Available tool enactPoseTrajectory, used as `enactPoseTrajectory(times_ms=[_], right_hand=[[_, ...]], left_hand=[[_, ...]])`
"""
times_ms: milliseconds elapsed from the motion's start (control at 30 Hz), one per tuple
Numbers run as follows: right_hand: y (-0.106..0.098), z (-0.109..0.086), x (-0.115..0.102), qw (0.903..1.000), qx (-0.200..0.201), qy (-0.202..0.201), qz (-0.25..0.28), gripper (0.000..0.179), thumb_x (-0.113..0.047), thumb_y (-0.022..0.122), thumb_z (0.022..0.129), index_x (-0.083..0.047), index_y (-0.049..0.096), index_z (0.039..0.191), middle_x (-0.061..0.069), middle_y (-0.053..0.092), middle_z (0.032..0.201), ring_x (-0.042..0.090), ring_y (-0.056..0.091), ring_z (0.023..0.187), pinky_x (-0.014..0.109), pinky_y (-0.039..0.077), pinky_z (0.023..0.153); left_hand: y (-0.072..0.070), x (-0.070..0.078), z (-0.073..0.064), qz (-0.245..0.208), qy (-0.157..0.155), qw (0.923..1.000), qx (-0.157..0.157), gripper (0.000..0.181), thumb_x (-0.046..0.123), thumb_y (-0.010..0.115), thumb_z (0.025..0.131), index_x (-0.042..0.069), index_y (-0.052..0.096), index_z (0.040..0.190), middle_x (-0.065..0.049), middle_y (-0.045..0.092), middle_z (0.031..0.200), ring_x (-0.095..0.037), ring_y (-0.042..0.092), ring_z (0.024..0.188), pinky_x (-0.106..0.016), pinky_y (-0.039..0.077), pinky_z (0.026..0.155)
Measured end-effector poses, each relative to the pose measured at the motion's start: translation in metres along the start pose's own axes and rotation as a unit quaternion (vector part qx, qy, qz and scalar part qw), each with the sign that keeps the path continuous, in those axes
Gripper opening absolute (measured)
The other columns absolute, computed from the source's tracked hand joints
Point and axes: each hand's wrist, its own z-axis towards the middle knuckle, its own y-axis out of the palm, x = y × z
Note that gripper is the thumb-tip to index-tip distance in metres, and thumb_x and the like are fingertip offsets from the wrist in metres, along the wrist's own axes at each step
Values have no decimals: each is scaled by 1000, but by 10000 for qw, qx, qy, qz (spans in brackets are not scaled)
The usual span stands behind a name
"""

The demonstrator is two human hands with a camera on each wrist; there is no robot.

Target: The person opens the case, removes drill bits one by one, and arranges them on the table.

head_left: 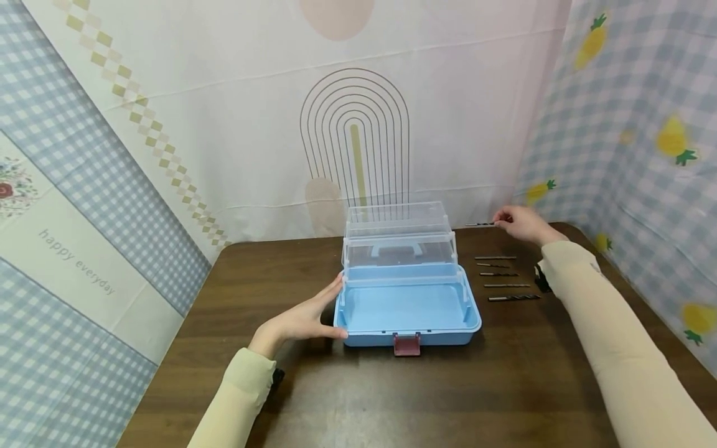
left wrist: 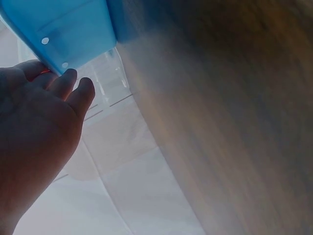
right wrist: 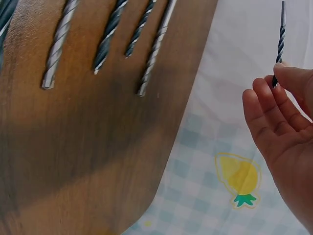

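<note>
A light blue toolbox [head_left: 409,339] with its clear tiered trays [head_left: 400,246] raised stands on the table. My left hand [head_left: 308,316] rests on its left side, thumb at the front corner and fingers reaching along the wall toward the back. In the left wrist view, the fingertips [left wrist: 84,88] lie against the blue wall [left wrist: 83,34]. At the table's back right, my right hand [head_left: 523,224] pinches a thin drill bit [right wrist: 280,44] by its fluted end between thumb and fingers, held up off the table with its smooth shank pointing away.
Several drill bits of different sizes lie in a column right of the box, among them a thick dark one [head_left: 514,298] and a grey one [head_left: 506,285]. A pink latch [head_left: 407,345] hangs at the box's front. Patterned cloth [head_left: 252,124] hangs behind the brown table [head_left: 252,261].
</note>
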Motion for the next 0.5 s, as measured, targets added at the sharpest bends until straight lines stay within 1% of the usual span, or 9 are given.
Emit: enactPoseTrajectory(times_ms=[200, 333, 500], right_hand=[[8, 0, 3, 10000, -49, -59, -7, 14, -5, 54, 102, 7, 62, 104, 23, 64, 99, 34, 58, 90, 49, 45, 78], [13, -2, 9, 9998, -173, -83, -77, 13, -5, 55, 102, 6, 62, 102, 22, 65, 99, 34, 59, 89, 50, 46, 79], [20, -3, 14, 9994, -327, -74, -116, 13, -5, 56, 101, 5, 63, 101, 19, 66, 97, 32, 58, 88, 49, 45, 79]], left_hand=[[0, 2, -3, 21, -23, 10000, 31, 114, 53, 78, 84, 29, -1, 163, 19, -12, 166, -11, 0, 152, -48, 18, 120], [0, 2, -2, 12, 31, 10000, 30, 113, 52, 78, 85, 29, -1, 163, 19, -12, 166, -11, -1, 152, -49, 18, 120], [-1, 2, -1, 34, 41, 10000, 11, 114, 52, 78, 85, 29, -1, 163, 20, -13, 165, -9, -1, 152, -47, 18, 120]])
